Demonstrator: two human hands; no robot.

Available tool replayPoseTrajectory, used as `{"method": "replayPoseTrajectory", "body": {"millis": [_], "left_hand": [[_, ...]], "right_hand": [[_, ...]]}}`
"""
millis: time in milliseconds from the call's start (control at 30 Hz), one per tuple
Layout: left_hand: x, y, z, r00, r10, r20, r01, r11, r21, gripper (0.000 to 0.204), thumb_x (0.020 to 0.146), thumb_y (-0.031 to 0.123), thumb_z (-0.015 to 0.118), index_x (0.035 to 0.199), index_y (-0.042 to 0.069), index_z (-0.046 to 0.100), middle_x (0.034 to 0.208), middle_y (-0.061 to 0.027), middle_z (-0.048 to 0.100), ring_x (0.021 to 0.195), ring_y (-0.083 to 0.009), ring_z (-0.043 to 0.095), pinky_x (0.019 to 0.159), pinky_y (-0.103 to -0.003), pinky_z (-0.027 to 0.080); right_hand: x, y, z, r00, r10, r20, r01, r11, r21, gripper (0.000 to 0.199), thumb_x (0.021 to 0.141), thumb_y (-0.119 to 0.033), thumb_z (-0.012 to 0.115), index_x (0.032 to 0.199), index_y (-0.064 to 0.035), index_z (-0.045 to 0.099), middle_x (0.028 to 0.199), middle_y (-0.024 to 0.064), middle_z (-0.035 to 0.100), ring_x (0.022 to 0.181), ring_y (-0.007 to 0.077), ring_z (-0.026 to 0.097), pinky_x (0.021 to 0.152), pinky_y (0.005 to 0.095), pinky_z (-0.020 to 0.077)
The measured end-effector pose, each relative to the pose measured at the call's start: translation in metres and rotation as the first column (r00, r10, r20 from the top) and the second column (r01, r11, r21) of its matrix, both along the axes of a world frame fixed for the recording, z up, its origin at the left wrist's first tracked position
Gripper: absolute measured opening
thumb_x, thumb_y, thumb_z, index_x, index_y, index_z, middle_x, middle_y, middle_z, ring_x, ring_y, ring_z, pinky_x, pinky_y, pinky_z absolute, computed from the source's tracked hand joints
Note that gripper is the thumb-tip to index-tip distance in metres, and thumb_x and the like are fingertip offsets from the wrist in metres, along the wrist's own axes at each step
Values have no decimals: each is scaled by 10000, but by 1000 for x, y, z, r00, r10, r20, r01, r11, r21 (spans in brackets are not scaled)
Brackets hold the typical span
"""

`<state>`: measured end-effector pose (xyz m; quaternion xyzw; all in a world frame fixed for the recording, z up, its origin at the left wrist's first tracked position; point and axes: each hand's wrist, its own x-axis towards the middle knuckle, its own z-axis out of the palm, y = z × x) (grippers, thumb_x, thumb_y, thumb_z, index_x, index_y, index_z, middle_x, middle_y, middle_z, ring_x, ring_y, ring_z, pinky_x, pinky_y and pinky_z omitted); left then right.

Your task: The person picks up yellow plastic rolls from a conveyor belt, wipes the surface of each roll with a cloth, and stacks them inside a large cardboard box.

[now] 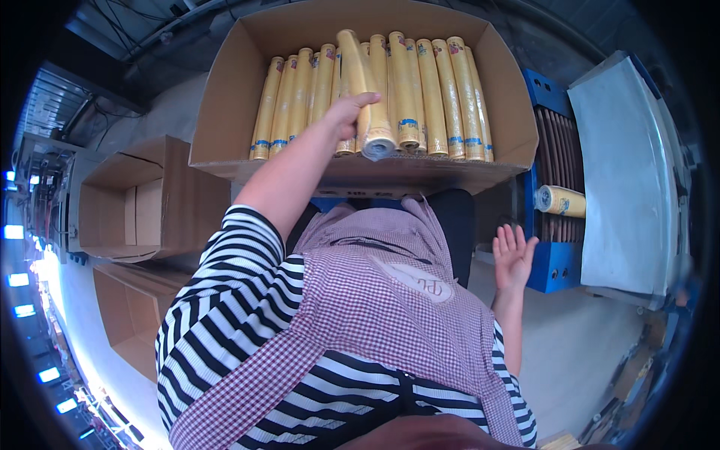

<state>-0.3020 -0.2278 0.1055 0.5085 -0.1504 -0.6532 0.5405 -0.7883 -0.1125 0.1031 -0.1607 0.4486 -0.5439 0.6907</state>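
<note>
Count: 1 filled carton, holding at least a dozen upright-packed yellow film-wrapped rolls; exact number unclear, some partly hidden. Plus 1 gripped roll over the filled carton, in the left hand, and 1 loose roll right of it. 2 side cartons left of it. Right of it: 1 blue-framed rack, 1 pale panel farther out.
</note>
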Motion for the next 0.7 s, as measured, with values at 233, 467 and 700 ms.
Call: {"method": "replayPoseTrajectory", "body": {"millis": [233,467,700], "left_hand": [[94,-26,-47,801,7,598,-166,963,212,863,878,408,735,1538,83,284,1503,-210,402,1363,-354,416,1100,-510,362],[58,40,-17,486,-401,777,343,905,252,694,936,373,656,1493,59,388,1464,-195,464,1328,-297,467,1071,-401,399],[10,101,41,549,-172,818,476,869,-137,530,941,131,638,1433,36,466,1400,-116,538,1241,-208,531,1038,-336,438]], "right_hand": [[-24,-74,-26,955,-125,268,106,991,83,927,912,-614,568,1506,14,236,1495,218,358,1371,376,399,1156,506,304],[-13,-143,-39,902,-340,264,372,925,-77,561,970,-435,589,1315,-6,480,1189,215,611,1088,363,620,936,487,530],[79,-71,20,950,-244,196,283,936,-208,405,939,-306,617,1178,12,539,1020,177,652,912,291,663,815,412,561]]}}
